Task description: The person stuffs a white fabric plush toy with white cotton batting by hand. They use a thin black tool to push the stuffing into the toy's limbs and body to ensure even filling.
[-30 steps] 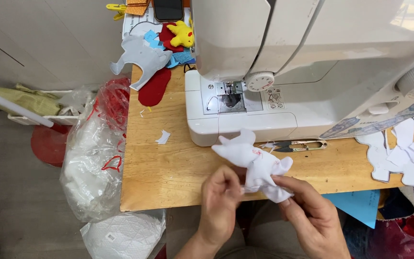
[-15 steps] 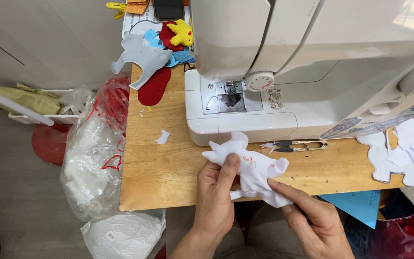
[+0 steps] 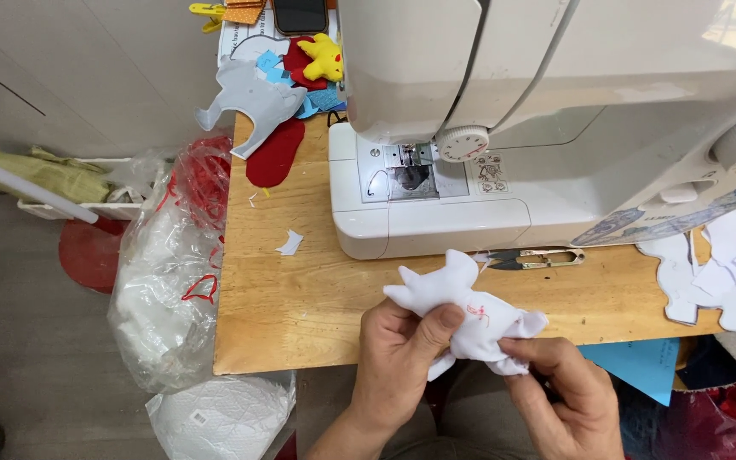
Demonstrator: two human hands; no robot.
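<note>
Together, left hand [image 3: 402, 358] and right hand [image 3: 560, 383] both pinched tight on white fabric animal [image 3: 470, 315]

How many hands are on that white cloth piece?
2: the left hand pinches the white cloth piece from the left, the right hand holds its lower right end.

Sewing workshop, sewing machine [image 3: 504, 128], wooden table [image 3: 300, 298], felt cutouts [image 3: 253, 98]

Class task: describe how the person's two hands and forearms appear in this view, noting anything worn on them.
Both are bare: the left hand and right hand show no gloves, rings or watch. The visible forearms carry no sleeves. Fingernails look short and unpainted.
</note>
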